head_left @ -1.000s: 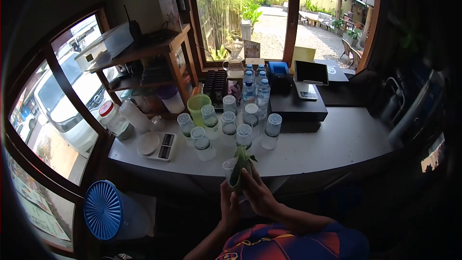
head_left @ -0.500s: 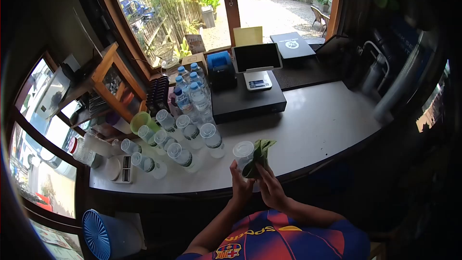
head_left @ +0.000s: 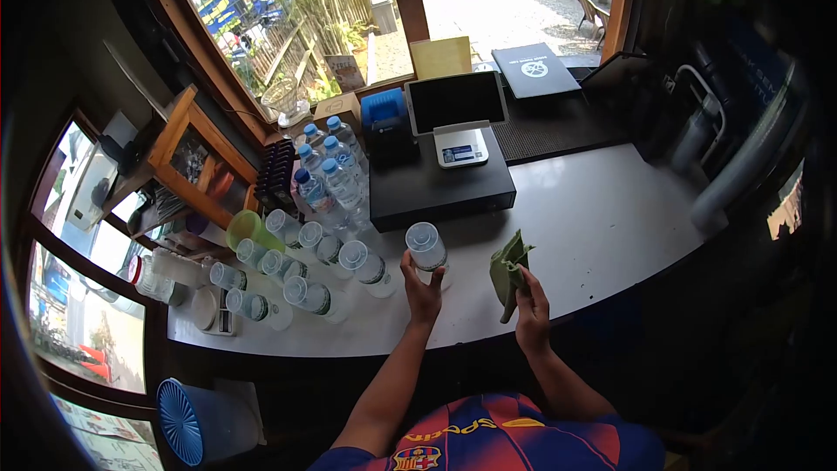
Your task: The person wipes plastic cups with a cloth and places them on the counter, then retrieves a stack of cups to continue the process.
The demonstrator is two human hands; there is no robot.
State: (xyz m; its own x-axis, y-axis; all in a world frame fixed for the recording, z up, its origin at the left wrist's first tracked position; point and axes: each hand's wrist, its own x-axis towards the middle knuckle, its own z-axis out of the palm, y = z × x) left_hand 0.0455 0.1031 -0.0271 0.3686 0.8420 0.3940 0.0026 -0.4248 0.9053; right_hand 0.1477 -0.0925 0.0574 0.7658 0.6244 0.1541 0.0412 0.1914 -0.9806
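My left hand [head_left: 424,293] is wrapped round a clear plastic cup [head_left: 426,247] with a dark label, held at the counter's near side, just right of the grouped cups. To the right, my right hand [head_left: 533,309] grips a crumpled green cloth [head_left: 508,274], raised above the counter's front part and apart from the cup. Several similar clear cups [head_left: 307,296] stand in a group on the white counter [head_left: 575,209] to the left.
Behind the cups stand several blue-capped water bottles [head_left: 336,176] and a green cup [head_left: 244,228]. A tablet [head_left: 457,103] sits on a black cash drawer [head_left: 442,196]. A small scale [head_left: 209,309] and a jar [head_left: 150,279] are at the left; a blue-lidded bin [head_left: 205,423] stands below.
My hands have moved apart. My left hand has shifted left and up with the cup; my right hand has taken the cloth away to the right. The view has shifted slightly.
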